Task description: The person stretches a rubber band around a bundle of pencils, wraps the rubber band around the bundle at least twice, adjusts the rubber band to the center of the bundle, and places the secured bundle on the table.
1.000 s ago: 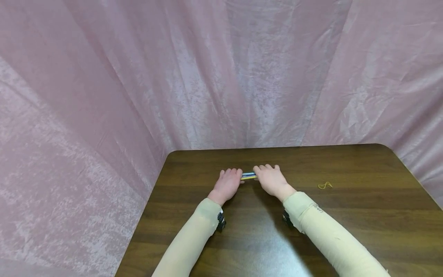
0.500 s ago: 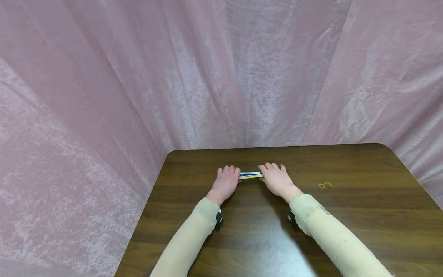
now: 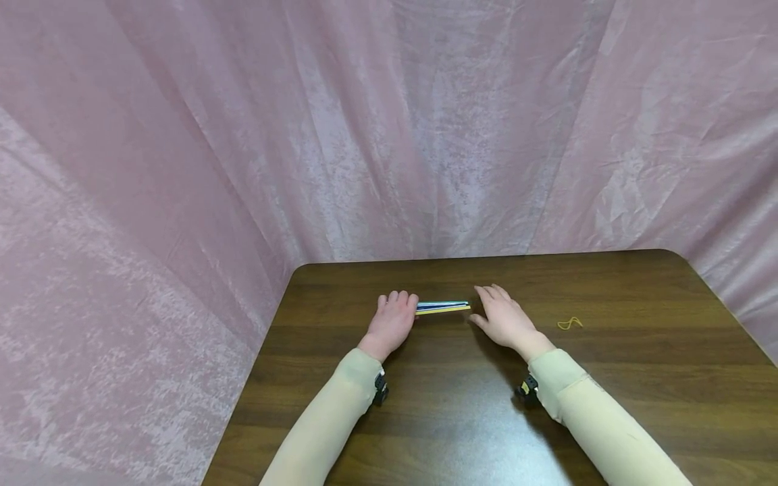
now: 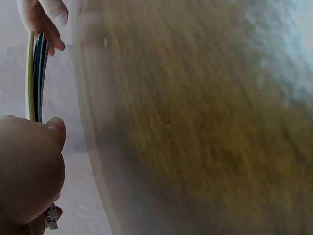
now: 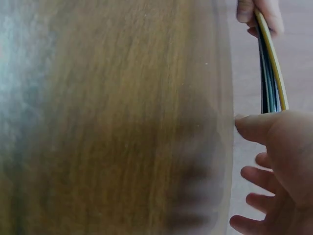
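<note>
- Left hand (image 3: 390,322): fingers curled round one end of a bundle of thin flat strips (image 4: 38,78), yellow, white, green and dark.
- Bundle: over the wood-grain surface (image 3: 450,418), between the hands, its free end toward the right hand (image 3: 507,322).
- Right hand: fingers spread, thumb apart from them; just beside the bundle's free end, holding nothing.
- Left wrist view: small silvery piece (image 4: 51,215) below the left hand; whether joined to the bundle, cannot tell.
- Thin yellow loop (image 3: 568,328) lies on the surface, right of the right hand.
- Pink curtain (image 3: 389,135) behind.
</note>
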{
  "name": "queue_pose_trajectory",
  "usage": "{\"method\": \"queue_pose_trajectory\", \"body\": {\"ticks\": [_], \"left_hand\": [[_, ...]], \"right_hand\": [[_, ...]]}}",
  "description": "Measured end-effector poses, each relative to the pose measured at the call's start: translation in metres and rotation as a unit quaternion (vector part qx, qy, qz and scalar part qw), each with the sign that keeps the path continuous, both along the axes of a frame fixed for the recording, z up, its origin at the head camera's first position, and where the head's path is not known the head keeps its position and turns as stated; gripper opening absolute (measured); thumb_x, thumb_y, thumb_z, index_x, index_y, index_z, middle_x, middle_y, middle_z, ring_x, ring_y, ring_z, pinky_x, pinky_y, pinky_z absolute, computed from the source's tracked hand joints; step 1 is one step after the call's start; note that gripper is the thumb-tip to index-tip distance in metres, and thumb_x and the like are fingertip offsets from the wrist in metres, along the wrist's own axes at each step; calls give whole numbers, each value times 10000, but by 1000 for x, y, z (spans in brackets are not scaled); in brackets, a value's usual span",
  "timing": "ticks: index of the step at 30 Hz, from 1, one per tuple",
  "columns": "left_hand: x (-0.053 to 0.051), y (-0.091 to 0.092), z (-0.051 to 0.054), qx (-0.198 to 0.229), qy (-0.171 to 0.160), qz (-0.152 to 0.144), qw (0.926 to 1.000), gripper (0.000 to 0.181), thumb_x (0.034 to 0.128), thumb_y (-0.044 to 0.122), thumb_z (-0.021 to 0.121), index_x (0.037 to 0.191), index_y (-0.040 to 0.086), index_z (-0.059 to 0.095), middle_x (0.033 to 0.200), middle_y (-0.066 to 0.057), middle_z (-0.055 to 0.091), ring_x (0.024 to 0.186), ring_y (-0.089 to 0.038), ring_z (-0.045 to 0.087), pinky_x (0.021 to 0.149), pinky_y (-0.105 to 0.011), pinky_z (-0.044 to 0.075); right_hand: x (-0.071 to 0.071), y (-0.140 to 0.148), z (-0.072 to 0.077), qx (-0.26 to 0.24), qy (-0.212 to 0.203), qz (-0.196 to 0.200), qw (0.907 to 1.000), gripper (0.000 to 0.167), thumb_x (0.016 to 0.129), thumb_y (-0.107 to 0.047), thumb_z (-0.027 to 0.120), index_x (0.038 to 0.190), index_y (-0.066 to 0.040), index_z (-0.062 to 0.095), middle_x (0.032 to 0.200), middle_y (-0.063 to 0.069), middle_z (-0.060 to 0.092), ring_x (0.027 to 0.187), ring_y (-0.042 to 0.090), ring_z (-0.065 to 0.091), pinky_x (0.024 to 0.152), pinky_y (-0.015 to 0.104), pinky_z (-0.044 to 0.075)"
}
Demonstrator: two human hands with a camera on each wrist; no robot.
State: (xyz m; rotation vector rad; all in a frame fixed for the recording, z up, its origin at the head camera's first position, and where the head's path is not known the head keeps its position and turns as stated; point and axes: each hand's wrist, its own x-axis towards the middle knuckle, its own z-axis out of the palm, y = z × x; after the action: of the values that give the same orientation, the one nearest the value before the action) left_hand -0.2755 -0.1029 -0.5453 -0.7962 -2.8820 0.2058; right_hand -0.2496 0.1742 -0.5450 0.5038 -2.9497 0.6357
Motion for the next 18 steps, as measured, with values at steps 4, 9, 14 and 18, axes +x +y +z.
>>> {"method": "queue_pose_trajectory", "body": {"ticks": [4, 9, 14, 18], "left_hand": [[2, -1, 0, -16, 79, -83, 9999, 172, 1129, 165, 540, 1291, 112, 563, 1146, -52, 593, 1067, -254, 523, 912, -427, 391], [5, 1, 3, -46, 164, -231, 9996, 166, 1141, 119, 488, 1289, 108, 564, 1134, -47, 589, 1046, -251, 522, 902, -427, 394], [7, 1, 5, -147, 215, -276, 9993, 184, 1143, 99, 476, 1311, 110, 551, 1139, -46, 582, 1047, -246, 512, 912, -430, 395], [7, 1, 6, -232, 176, -230, 9993, 208, 1145, 107, 479, 1345, 127, 531, 1166, -42, 577, 1074, -244, 511, 931, -438, 396]], "right_hand": [[4, 1, -4, -120, -191, 188, 9996, 692, 1035, -217, 702, 1547, 139, 403, 1588, 352, 416, 1527, 576, 253, 1201, 659, 278], [11, -8, -3, -281, -530, 378, 9975, 694, 1059, -177, 671, 1570, 160, 345, 1651, 359, 311, 1562, 556, 172, 1231, 630, 232], [14, -16, -2, -366, -555, 382, 9971, 705, 1068, -165, 652, 1581, 171, 303, 1670, 362, 263, 1578, 537, 137, 1242, 610, 219], [15, -18, -2, -426, -545, 422, 9967, 730, 1055, -143, 663, 1583, 182, 277, 1674, 370, 242, 1582, 536, 120, 1250, 600, 203]]}}
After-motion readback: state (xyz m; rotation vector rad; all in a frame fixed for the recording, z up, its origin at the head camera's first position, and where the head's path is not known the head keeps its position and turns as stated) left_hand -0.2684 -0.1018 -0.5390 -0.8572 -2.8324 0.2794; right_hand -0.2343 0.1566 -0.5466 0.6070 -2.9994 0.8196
